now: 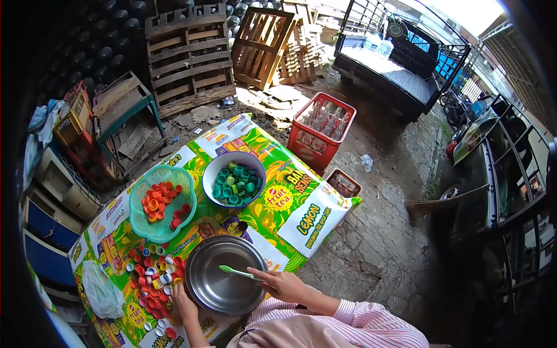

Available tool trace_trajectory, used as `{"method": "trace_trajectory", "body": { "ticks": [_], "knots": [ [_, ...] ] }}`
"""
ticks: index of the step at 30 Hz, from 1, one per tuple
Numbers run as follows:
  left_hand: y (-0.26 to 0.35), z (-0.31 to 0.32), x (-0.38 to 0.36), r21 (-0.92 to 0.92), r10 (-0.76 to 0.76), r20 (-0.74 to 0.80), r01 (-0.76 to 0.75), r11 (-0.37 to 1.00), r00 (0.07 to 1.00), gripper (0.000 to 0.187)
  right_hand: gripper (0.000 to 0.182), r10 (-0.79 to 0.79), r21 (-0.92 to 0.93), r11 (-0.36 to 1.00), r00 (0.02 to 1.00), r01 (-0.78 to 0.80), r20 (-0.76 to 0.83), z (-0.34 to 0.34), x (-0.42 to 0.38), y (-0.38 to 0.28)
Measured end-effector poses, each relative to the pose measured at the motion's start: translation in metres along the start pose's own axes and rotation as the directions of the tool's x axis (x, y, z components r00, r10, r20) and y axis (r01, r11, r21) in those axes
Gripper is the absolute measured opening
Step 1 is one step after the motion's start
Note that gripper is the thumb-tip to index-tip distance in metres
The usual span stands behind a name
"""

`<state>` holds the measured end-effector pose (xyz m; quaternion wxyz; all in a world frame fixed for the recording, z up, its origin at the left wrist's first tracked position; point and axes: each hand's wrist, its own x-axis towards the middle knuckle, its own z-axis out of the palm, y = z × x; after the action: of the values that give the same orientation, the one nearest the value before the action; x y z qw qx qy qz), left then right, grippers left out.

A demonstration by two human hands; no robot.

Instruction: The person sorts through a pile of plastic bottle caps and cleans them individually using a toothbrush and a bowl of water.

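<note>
My right hand (279, 284) grips a green toothbrush (239, 272), its head reaching over a steel bowl (226, 301). Some shallow liquid seems to lie in the bowl. Left of the bowl's rim, my left hand (183, 304) rests at the edge of a loose pile of plastic bottle caps (149, 278), red, white and yellow. Its fingers are bent close together among the caps; what they pinch is too small to make out. Behind the pile, a turquoise basket (152, 229) carries orange and red caps. A white bowl (210, 174) beside it holds green caps.
A patterned cloth (299, 249) covers the table, with a crumpled plastic bag (103, 290) at its left. Beyond the table stand a red crate (310, 155) of glass bottles and a smaller crate (355, 191). Wooden pallets (191, 64) and a truck (400, 64) are farther back.
</note>
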<state>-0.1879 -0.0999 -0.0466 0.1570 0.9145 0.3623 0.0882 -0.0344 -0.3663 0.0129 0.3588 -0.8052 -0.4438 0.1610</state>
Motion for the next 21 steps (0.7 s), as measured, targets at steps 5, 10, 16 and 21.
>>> {"method": "trace_trajectory", "body": {
  "ticks": [5, 10, 16, 21],
  "knots": [
    [-0.011, 0.005, 0.003, 0.043, 0.014, -0.074, -0.011, 0.999, 0.997, 0.022, 0.058, 0.026, -0.011, 1.000, 1.000, -0.026, -0.001, 0.008, -0.005, -0.010],
    [-0.004, -0.008, 0.004, -0.110, -0.066, -0.078, 0.057, 0.992, 0.995, 0.018, 0.057, 0.004, 0.009, 1.000, 0.998, -0.003, -0.062, 0.010, -0.011, -0.018],
    [-0.025, -0.002, 0.008, -0.107, -0.010, -0.110, -0.002, 0.994, 0.994, 0.018, 0.056, 0.053, -0.004, 0.999, 0.998, -0.053, -0.035, 0.009, -0.015, -0.022],
    [-0.023, -0.008, 0.002, -0.263, -0.093, -0.247, 0.025, 0.964, 0.964, 0.024, 0.055, 0.032, 0.025, 0.999, 0.998, -0.031, -0.048, 0.009, -0.014, -0.022]
  ]
}}
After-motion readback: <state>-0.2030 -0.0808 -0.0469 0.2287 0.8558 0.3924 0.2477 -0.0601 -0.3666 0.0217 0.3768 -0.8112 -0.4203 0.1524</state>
